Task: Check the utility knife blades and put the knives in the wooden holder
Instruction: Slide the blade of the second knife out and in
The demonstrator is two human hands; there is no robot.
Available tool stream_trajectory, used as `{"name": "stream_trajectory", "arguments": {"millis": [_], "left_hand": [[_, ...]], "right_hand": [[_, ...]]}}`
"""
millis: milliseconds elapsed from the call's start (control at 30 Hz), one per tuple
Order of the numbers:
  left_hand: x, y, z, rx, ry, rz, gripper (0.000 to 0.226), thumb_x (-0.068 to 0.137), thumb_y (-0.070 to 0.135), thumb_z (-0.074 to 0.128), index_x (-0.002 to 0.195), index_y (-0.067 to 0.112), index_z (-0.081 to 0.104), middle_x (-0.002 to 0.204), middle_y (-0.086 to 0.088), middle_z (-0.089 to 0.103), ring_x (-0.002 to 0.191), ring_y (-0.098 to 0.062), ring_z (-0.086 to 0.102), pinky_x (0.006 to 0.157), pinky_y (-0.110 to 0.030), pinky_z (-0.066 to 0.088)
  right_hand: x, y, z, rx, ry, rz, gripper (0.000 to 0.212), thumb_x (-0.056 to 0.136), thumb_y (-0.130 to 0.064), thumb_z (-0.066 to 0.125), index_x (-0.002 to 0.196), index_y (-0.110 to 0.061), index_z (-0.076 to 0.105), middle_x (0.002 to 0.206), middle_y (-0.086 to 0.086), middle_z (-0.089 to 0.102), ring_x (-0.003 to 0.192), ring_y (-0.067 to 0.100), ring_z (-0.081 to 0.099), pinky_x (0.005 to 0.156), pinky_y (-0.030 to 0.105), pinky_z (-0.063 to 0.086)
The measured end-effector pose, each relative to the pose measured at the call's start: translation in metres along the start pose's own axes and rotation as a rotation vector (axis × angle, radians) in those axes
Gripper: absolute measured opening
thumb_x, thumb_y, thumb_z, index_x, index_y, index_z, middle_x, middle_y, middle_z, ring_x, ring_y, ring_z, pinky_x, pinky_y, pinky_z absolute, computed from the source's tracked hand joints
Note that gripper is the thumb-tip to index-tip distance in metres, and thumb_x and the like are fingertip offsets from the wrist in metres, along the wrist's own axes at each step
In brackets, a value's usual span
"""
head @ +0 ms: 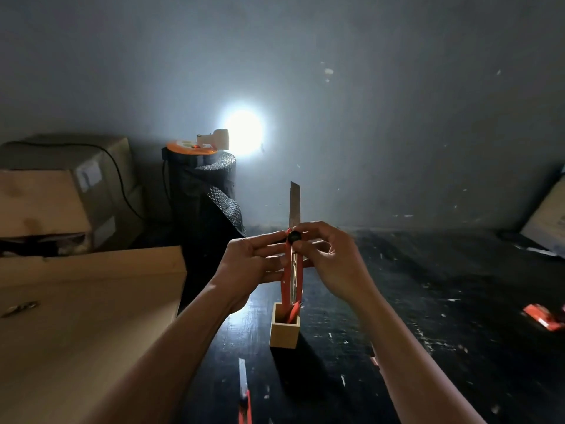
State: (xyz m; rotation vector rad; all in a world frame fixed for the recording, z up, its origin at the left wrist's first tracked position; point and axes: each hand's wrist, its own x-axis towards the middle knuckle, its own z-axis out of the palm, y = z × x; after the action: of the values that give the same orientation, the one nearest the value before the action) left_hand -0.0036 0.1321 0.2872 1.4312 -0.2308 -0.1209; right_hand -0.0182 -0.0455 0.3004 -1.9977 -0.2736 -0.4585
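Note:
I hold a red utility knife upright in front of me, its long steel blade pushed far out and pointing up. My left hand grips the handle from the left. My right hand pinches it from the right, fingers at the black lock wheel. Directly below stands the small square wooden holder on the dark table, with another red knife leaning inside it. A further red knife lies at the table's near edge with its blade out.
A red knife or package lies at the far right. Cardboard boxes fill the left side. A black bubble-wrap roll stands behind, topped by an orange reel and a bright lamp. The dark table spreads to the right.

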Motion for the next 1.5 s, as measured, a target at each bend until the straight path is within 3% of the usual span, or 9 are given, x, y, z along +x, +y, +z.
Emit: {"name": "stream_trajectory", "arguments": {"millis": [233,467,600,733,1000,1100,1267,1367,1500], "left_hand": [[0.008,0.004,0.005,-0.03,0.033,0.006,0.043,0.089,-0.018,0.062,0.12,0.008,0.075,0.11,-0.015,0.081,0.097,-0.038,0.079,0.09,-0.051,0.062],[0.013,0.013,0.012,-0.076,0.05,0.008,0.044,0.09,-0.019,0.059,0.119,0.009,0.076,0.113,-0.014,0.081,0.103,-0.036,0.078,0.094,-0.055,0.06],[0.017,0.016,0.01,-0.119,0.042,-0.032,0.045,0.088,-0.019,0.06,0.124,0.005,0.074,0.115,-0.017,0.079,0.106,-0.04,0.076,0.097,-0.059,0.057],[0.018,0.022,0.012,-0.119,0.052,-0.03,0.043,0.089,-0.018,0.062,0.122,0.006,0.075,0.113,-0.017,0.08,0.103,-0.039,0.077,0.095,-0.056,0.058],[0.019,0.031,0.014,-0.059,0.064,-0.003,0.041,0.089,-0.016,0.064,0.123,0.006,0.073,0.109,-0.014,0.081,0.093,-0.034,0.08,0.084,-0.047,0.064],[0.021,0.034,0.014,-0.053,0.08,0.011,0.041,0.09,-0.014,0.064,0.124,0.008,0.073,0.108,-0.013,0.082,0.092,-0.033,0.081,0.089,-0.049,0.063],[0.025,0.039,0.016,-0.064,0.089,0.037,0.043,0.091,-0.011,0.066,0.128,0.009,0.071,0.112,-0.013,0.081,0.095,-0.034,0.08,0.095,-0.055,0.06],[0.026,0.043,0.018,-0.053,0.068,0.075,0.043,0.09,-0.011,0.066,0.127,0.01,0.072,0.109,-0.01,0.082,0.094,-0.031,0.081,0.086,-0.045,0.065],[0.024,0.047,0.02,-0.059,0.061,0.092,0.042,0.09,-0.013,0.065,0.125,0.01,0.073,0.104,-0.008,0.083,0.091,-0.028,0.082,0.078,-0.037,0.067]], "right_hand": [[-0.003,0.0,-0.005,-0.009,-0.044,0.002,0.017,0.095,-0.019,0.069,0.112,-0.021,0.074,0.104,-0.013,0.075,0.092,0.006,0.072,0.068,0.009,0.056],[-0.008,-0.002,-0.013,0.067,-0.073,0.024,0.017,0.095,-0.015,0.069,0.111,-0.019,0.075,0.099,-0.018,0.073,0.087,-0.007,0.071,0.064,0.007,0.054],[-0.012,-0.003,-0.017,0.075,-0.114,0.022,0.017,0.094,-0.013,0.07,0.108,-0.022,0.075,0.1,-0.016,0.074,0.091,-0.001,0.073,0.068,0.012,0.057],[-0.015,-0.003,-0.018,0.081,-0.158,0.032,0.018,0.093,-0.013,0.072,0.105,-0.025,0.075,0.099,-0.014,0.076,0.092,0.004,0.074,0.072,0.019,0.061],[-0.02,-0.003,-0.016,0.021,-0.173,0.011,0.017,0.091,-0.016,0.074,0.105,-0.026,0.076,0.1,-0.016,0.077,0.095,0.001,0.072,0.076,0.018,0.06],[-0.019,-0.005,-0.015,0.026,-0.121,-0.017,0.019,0.09,-0.023,0.075,0.108,-0.03,0.074,0.102,-0.018,0.077,0.097,0.001,0.072,0.081,0.02,0.06],[-0.013,-0.009,-0.013,0.067,-0.028,-0.015,0.023,0.084,-0.037,0.08,0.104,-0.034,0.069,0.099,-0.026,0.075,0.093,-0.003,0.072,0.074,0.011,0.054],[-0.01,-0.008,-0.012,0.047,-0.05,-0.019,0.013,0.09,-0.032,0.075,0.101,-0.037,0.072,0.097,-0.026,0.075,0.095,-0.003,0.071,0.079,0.015,0.055],[-0.009,-0.009,-0.017,0.078,-0.064,-0.041,0.02,0.094,-0.03,0.07,0.113,-0.037,0.071,0.105,-0.025,0.074,0.099,-0.003,0.07,0.075,0.013,0.058]]}}
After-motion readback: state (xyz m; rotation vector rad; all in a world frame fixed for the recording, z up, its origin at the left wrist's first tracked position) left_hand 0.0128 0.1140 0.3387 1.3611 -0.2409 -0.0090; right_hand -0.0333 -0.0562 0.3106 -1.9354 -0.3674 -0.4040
